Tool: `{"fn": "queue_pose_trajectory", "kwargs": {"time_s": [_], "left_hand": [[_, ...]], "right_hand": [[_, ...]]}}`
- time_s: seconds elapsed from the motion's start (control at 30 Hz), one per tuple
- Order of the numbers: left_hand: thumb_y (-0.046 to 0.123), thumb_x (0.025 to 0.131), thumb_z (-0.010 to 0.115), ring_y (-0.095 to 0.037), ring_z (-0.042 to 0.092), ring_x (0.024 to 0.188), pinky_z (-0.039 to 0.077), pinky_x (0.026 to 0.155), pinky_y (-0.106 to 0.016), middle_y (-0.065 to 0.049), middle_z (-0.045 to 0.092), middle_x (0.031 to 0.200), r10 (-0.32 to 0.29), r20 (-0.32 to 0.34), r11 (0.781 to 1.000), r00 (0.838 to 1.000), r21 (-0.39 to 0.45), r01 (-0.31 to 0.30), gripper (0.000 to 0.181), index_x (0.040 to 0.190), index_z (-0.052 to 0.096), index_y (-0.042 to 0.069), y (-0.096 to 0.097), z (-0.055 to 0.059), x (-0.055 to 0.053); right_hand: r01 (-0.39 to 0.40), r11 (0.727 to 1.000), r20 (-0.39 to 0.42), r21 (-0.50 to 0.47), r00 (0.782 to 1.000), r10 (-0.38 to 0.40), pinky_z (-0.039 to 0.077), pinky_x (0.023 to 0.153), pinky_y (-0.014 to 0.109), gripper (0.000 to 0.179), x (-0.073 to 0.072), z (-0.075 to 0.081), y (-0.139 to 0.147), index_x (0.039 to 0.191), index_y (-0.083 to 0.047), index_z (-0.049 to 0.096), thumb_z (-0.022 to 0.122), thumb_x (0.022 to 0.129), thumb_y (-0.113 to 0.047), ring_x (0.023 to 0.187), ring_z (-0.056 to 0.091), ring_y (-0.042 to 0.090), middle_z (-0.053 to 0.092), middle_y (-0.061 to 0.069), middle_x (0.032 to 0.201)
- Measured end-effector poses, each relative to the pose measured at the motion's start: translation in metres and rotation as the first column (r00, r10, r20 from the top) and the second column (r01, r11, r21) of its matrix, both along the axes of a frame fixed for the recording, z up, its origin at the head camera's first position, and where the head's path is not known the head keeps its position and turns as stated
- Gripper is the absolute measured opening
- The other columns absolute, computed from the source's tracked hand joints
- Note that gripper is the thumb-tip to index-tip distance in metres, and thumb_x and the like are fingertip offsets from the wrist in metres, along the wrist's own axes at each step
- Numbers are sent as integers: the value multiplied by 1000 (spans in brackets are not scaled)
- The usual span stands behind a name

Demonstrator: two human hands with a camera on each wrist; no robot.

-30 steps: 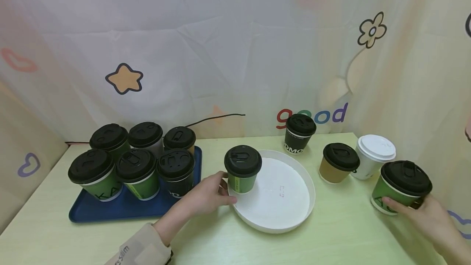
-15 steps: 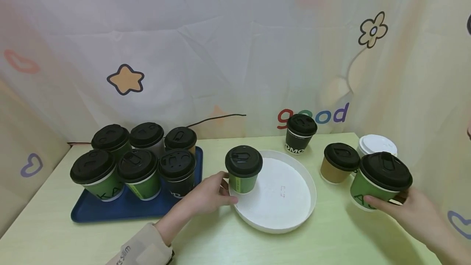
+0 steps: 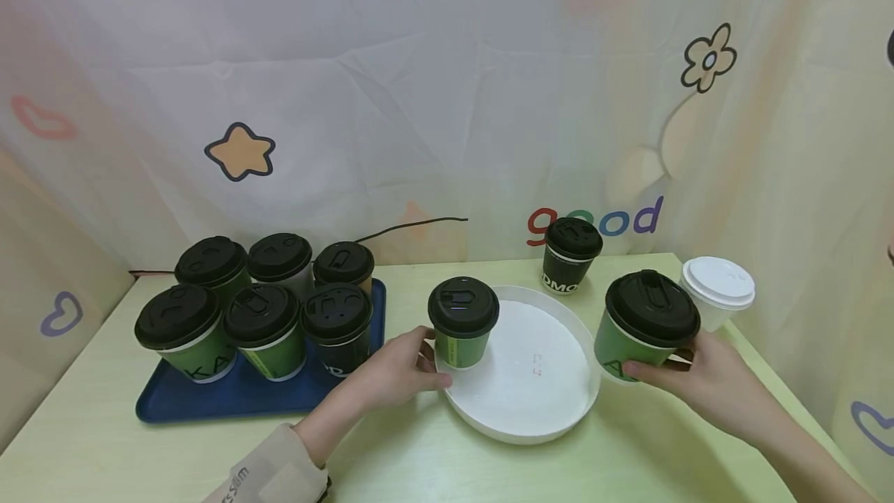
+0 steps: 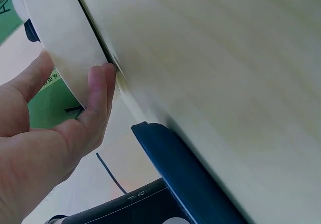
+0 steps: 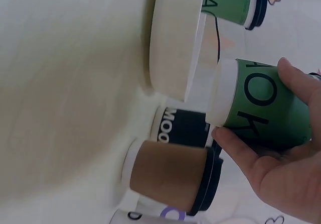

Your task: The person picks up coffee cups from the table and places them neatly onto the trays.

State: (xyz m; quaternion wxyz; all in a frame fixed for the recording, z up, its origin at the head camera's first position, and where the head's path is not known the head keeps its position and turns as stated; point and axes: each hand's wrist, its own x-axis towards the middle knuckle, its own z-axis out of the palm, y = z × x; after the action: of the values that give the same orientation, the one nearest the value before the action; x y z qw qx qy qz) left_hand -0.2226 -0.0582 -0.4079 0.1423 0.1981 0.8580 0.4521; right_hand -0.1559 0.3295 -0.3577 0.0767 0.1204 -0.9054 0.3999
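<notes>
My right hand (image 3: 719, 386) grips a large green paper cup (image 3: 625, 344) with a black lid, held up off the table just right of a white round tray (image 3: 534, 406). In the right wrist view, thumb and fingers wrap the green cup's side, and its white base hangs free. My left hand (image 3: 394, 367) holds the round tray's left edge; the left wrist view shows its digits on the rim and outer wall. A smaller green cup (image 3: 462, 344) with a black lid stands upright inside the tray, at its left side.
Several lidded cups stand on a blue tray (image 3: 230, 402) at the left. A black cup (image 3: 566, 270) stands behind the round tray. At the right are a white-lidded cup (image 3: 719, 286) and a brown cup (image 5: 168, 174), hidden behind the held cup in the head view.
My right hand has lifted the large green cup and carried it left, from the table's right side to beside the round tray. The left hand stays on the tray's edge.
</notes>
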Motion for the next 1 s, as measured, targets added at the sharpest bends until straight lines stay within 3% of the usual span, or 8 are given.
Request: {"fn": "queue_pose_trajectory", "kwargs": {"time_s": [0.23, 0.47, 0.6, 0.8, 1.0], "left_hand": [[13, 89, 83, -18, 62, 89, 53, 77, -37, -10, 64, 103, -5, 7, 1000, 1000, 1, 5, 66, 139, 47, -9, 1, 0, 0], [13, 89, 83, -19, 61, 89, 53, 77, -37, -10, 64, 104, 4, 14, 1000, 1000, 1, -4, 67, 140, 46, -10, 2, 1, 0], [13, 89, 83, -19, 61, 90, 53, 78, -37, -11, 64, 105, 2, 16, 1000, 1000, -1, -2, 67, 140, 45, -11, 2, 0, 0], [12, 89, 83, -19, 61, 89, 53, 77, -37, -11, 64, 104, -2, 10, 1000, 1000, -1, 2, 67, 139, 46, -11, 2, 0, 0], [12, 88, 83, -20, 61, 89, 53, 77, -37, -12, 64, 104, 2, 15, 1000, 1000, 8, -2, 67, 139, 45, -11, 1, 1, 0]], "right_hand": [[-54, 998, 53, 33, 997, 52, 55, 89, 28, 67, -20, 8, -24, 142, -20, 56, 87, 84, -35, 115, 64, 13, 67, 1, 127], [-88, 994, 130, 66, 988, 78, 52, 95, 47, 61, -48, 12, -48, 132, -18, 63, 87, 83, -44, 118, 63, 27, 69, 2, 124], [-107, 993, 165, 59, 982, 96, 50, 97, 53, 61, -60, 8, -58, 132, -16, 63, 87, 83, -42, 121, 62, 32, 69, 5, 125], [-147, 988, 222, -38, 963, 151, 44, 105, 57, 70, -74, -5, -71, 141, -11, 55, 88, 83, -30, 127, 57, 36, 64, 12, 134], [-178, 981, 216, -73, 958, 190, 41, 106, 59, 72, -86, -13, -84, 144, -9, 52, 88, 84, -23, 127, 55, 36, 62, 13, 137]]}}
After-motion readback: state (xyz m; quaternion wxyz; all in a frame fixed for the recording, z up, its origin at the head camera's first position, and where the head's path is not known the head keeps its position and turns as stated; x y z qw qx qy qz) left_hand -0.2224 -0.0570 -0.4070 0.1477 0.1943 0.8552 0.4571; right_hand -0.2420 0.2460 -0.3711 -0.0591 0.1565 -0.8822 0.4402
